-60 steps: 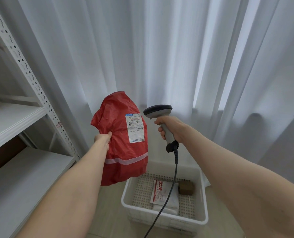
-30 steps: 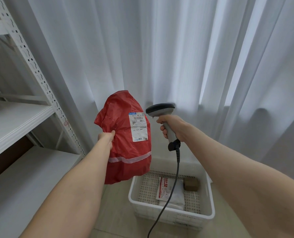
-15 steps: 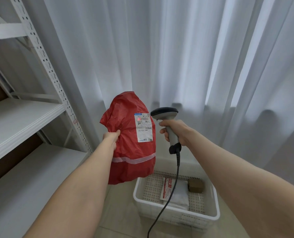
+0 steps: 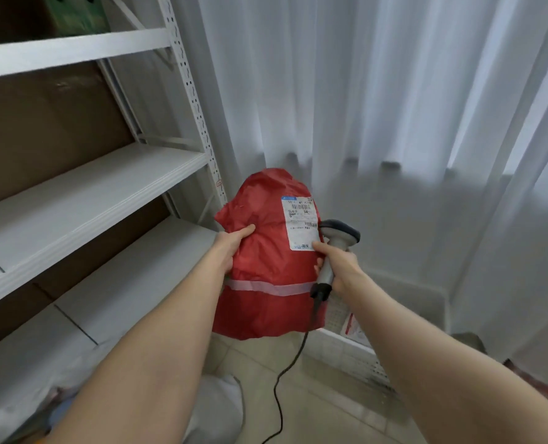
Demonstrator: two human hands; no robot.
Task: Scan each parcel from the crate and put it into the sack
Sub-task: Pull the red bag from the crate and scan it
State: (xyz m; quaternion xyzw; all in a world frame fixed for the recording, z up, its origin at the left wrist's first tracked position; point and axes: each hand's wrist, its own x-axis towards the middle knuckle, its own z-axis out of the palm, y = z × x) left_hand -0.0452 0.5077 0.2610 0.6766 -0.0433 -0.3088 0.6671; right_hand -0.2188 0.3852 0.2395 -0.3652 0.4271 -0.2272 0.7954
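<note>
A red plastic parcel (image 4: 266, 251) with a white shipping label (image 4: 299, 221) hangs upright in the middle of the view. My left hand (image 4: 231, 248) grips its left edge. My right hand (image 4: 336, 267) holds a grey barcode scanner (image 4: 338, 241) against the parcel's right side, just below the label. The scanner's black cable (image 4: 285, 376) drops to the floor. The white perforated crate (image 4: 362, 357) sits low at the right, mostly hidden by my right arm. A white sack (image 4: 218, 408) shows at the bottom, partly hidden behind my left arm.
White metal shelving (image 4: 90, 193) fills the left side, with a green box (image 4: 74, 14) on the top shelf. White curtains (image 4: 394, 123) hang behind and to the right. Beige floor tiles (image 4: 330, 411) lie between the sack and the crate.
The view has swung left and down, so the shelving fills more of the frame and the crate slid right. The scanner has come closer to the parcel and sits lower against it.
</note>
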